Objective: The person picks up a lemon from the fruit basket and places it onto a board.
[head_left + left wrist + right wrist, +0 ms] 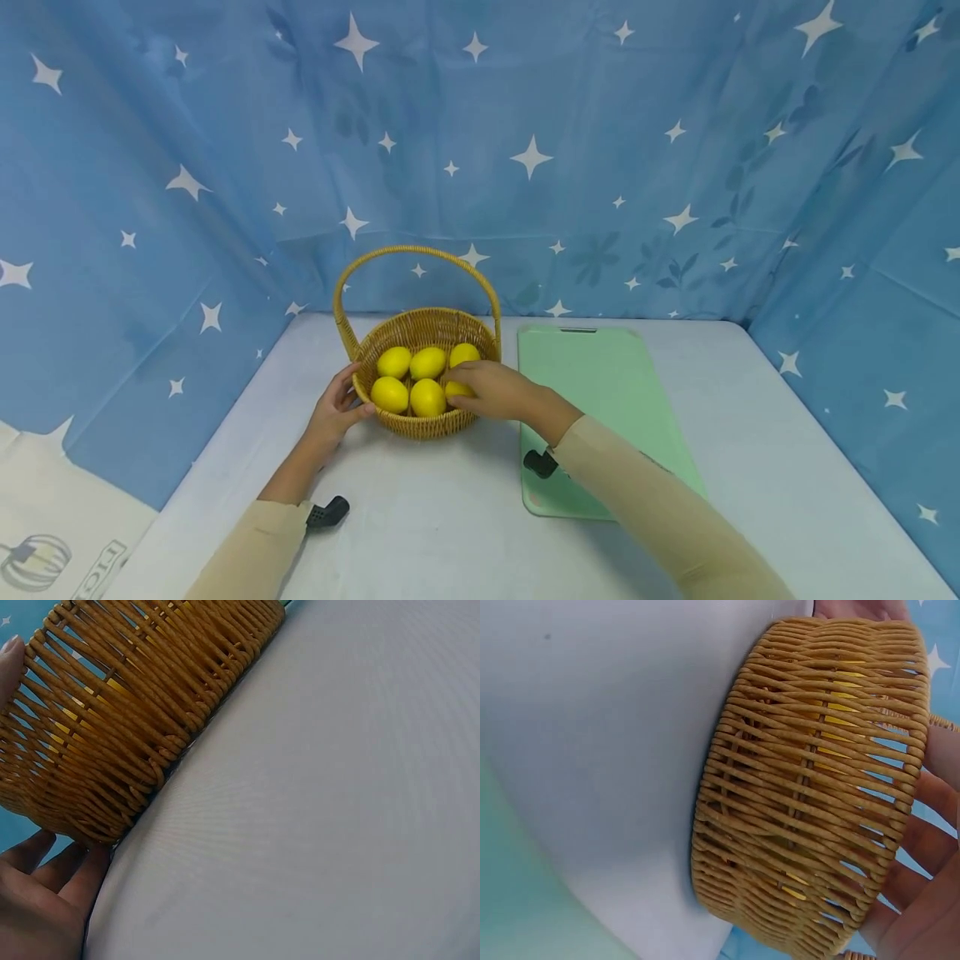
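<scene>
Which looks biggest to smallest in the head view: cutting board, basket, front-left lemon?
1. green cutting board, partly covered by the right arm
2. wicker basket, handle included
3. front-left lemon, clearly the smallest

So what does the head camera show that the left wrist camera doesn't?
Only the head view shows the lemons lying in the basket, its arched handle, the green cutting board and the right hand over the fruit. Only the left wrist view shows the basket's woven wall close up. Both show the basket, the left hand against it, and the white table.
</scene>
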Demonstrator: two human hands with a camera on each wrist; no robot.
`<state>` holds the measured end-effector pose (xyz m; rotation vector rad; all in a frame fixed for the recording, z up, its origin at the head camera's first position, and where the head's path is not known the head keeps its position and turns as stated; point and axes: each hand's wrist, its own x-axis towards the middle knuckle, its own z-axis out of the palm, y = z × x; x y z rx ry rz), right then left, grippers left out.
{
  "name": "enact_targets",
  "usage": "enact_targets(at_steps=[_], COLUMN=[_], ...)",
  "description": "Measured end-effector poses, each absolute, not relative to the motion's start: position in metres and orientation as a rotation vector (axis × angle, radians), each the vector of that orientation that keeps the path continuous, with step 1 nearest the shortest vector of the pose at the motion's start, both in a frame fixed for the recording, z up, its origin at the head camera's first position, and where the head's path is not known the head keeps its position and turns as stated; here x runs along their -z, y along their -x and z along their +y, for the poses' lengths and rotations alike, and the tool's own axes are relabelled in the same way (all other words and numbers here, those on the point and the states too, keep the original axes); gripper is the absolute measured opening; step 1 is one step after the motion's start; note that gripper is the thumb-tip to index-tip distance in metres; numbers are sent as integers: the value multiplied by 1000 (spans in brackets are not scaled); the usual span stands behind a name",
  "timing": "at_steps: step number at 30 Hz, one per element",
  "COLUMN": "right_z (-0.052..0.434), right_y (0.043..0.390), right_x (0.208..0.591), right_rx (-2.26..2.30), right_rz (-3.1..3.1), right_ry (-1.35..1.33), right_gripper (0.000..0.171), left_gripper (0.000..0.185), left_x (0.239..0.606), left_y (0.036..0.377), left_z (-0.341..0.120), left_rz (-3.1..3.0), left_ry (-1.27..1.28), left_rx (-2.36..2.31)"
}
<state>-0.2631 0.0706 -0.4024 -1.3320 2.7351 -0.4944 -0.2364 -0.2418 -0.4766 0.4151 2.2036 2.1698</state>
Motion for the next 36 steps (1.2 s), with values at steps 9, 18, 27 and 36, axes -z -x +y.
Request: enact_targets(at_steps=[9,18,27,36], right_z=[56,41,38,38], right_y=[277,287,291,293], right_x=[399,387,388,392], right_rx=[353,71,82,105], right_rz=[2739,2813,2737,2716], right_ry=[1203,933,894,812], right_gripper=[43,44,32,46], left_gripper=[78,78,78,78], left_x=[489,488,471,466], left_y=[244,244,233,231], left_z=[-251,-249,-241,-239], left_rz=[2250,2257,2249,2243], left_ry=[-373,-364,-399,-404], left_rx=[-2140,-2133,-2117,-2106])
